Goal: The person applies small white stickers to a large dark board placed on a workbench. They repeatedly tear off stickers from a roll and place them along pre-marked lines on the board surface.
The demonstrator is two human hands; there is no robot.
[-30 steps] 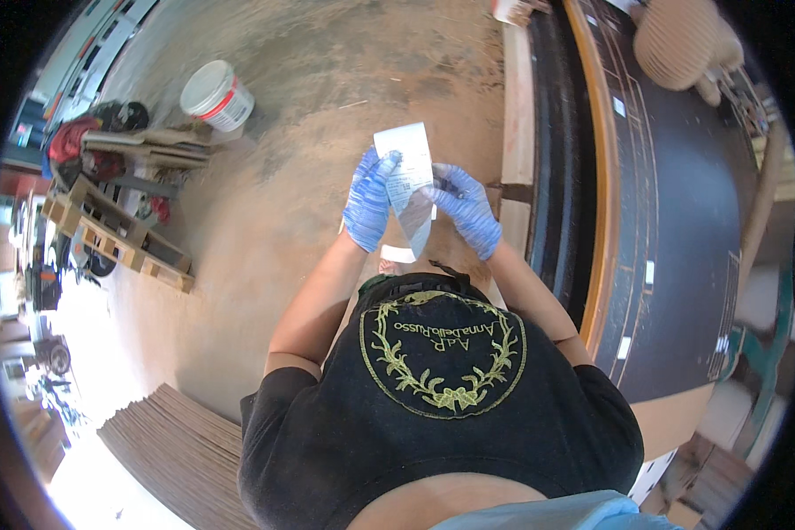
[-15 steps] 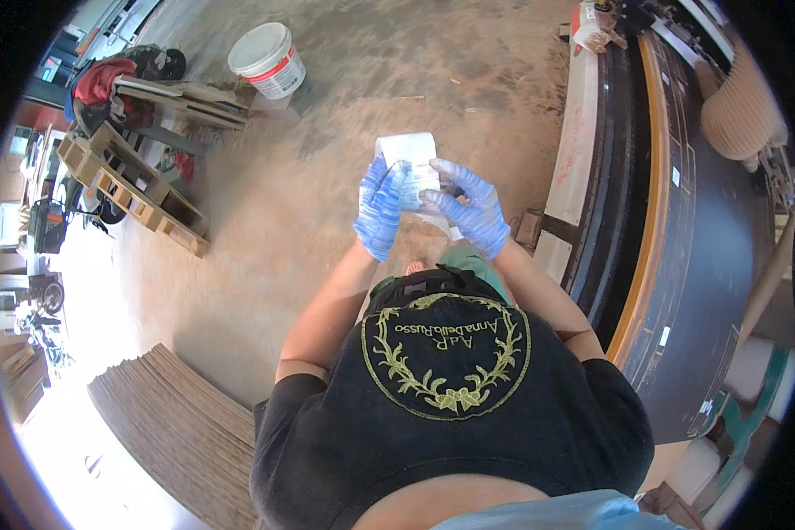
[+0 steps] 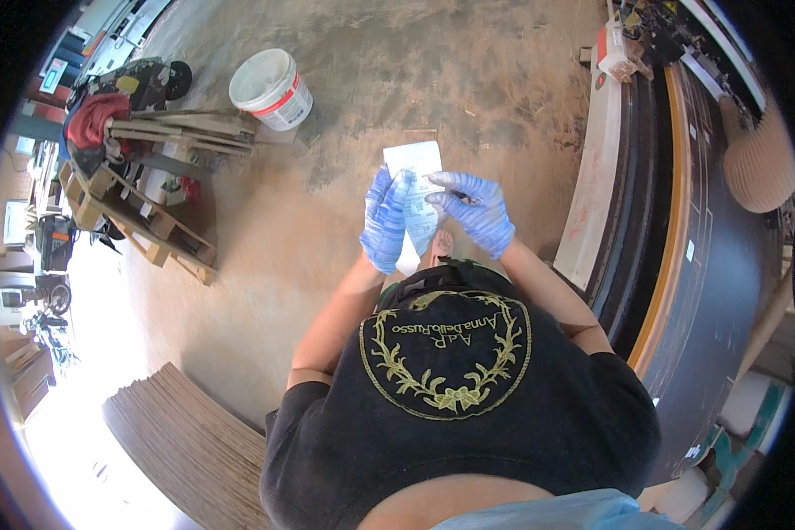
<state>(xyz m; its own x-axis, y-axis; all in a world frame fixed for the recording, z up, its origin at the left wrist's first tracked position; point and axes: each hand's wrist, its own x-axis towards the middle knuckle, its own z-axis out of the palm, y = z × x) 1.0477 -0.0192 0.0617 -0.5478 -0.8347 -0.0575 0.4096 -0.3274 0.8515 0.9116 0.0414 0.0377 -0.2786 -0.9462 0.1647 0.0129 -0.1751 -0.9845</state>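
Floor (image 3: 283, 212) spreads dusty brown below paper (image 3: 412, 156), around bucket (image 3: 274, 93).

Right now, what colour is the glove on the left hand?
Blue with whitish streaks: the glove, in the head view.

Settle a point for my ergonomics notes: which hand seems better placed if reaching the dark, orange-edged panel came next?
Right, most likely: the right grip is nearer the panel, at the near edge of the paper slip. The left grip overlaps the slip's other side, farther away.
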